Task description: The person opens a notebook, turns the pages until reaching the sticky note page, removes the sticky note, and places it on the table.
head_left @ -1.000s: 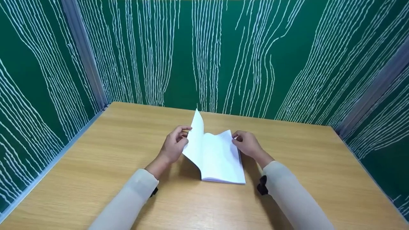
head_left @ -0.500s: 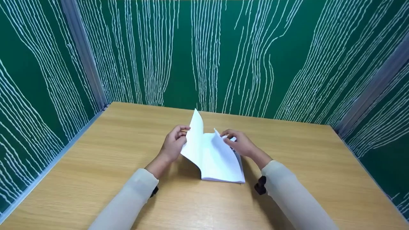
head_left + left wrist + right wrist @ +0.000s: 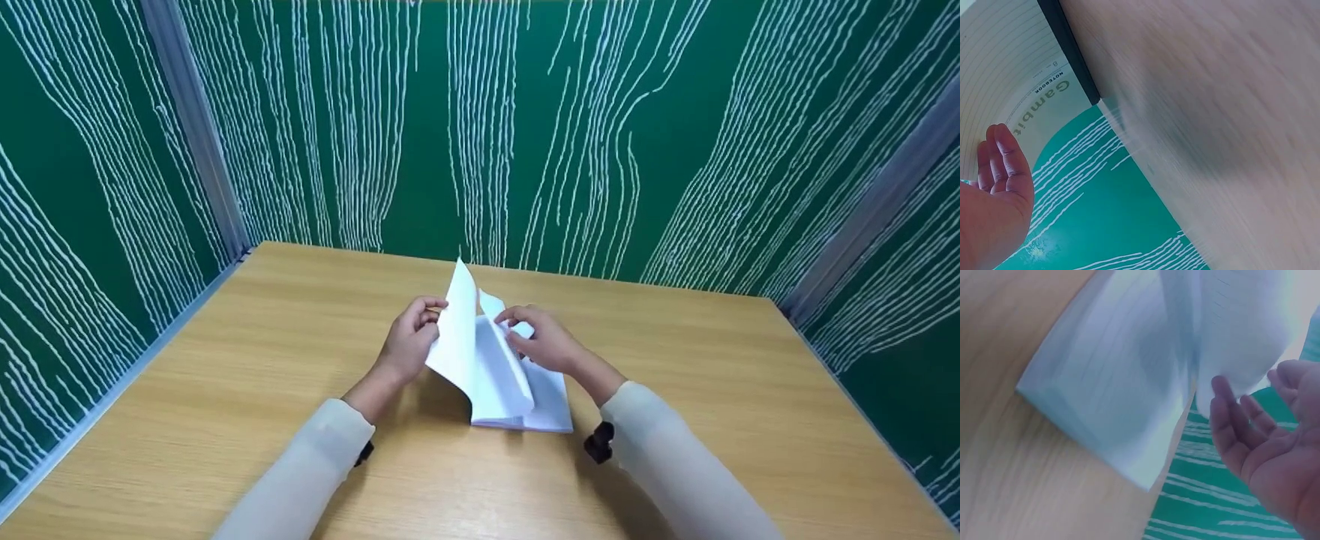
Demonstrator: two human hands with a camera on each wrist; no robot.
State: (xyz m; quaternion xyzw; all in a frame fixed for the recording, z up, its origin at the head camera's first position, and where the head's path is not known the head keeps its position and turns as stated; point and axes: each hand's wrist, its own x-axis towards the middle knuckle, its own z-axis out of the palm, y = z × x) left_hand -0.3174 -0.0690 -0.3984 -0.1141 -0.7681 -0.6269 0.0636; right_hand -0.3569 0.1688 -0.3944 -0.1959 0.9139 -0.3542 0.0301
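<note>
An open notebook [image 3: 547, 397] with white pages lies near the middle of the wooden table. My left hand [image 3: 409, 345] pinches the outer edge of its raised left side, thumb toward me. In the left wrist view that side's outer face, the cover [image 3: 994, 62], reads "Gambit" and "NOTEBOOK", beside a black spine [image 3: 1069, 48]. With thumb and fingers, my right hand [image 3: 546, 341] pinches lifted pages [image 3: 501, 364] that curl over toward the left. In the right wrist view, faintly ruled pages [image 3: 1241, 332] rise by the right hand's fingers [image 3: 1224, 422]; the rest lie flat.
The wooden table [image 3: 225, 405] stretches around the notebook on all sides. Green panels [image 3: 420, 150] with wavy white lines stand behind it and at both sides, joined by grey posts [image 3: 199, 120]. Both sleeves are light, with a dark device [image 3: 598, 442] at the right wrist.
My right hand has moved left from the notebook's right edge, lifting and bending pages over toward the raised side. Flat pages now show beneath them. The left hand has stayed almost still.
</note>
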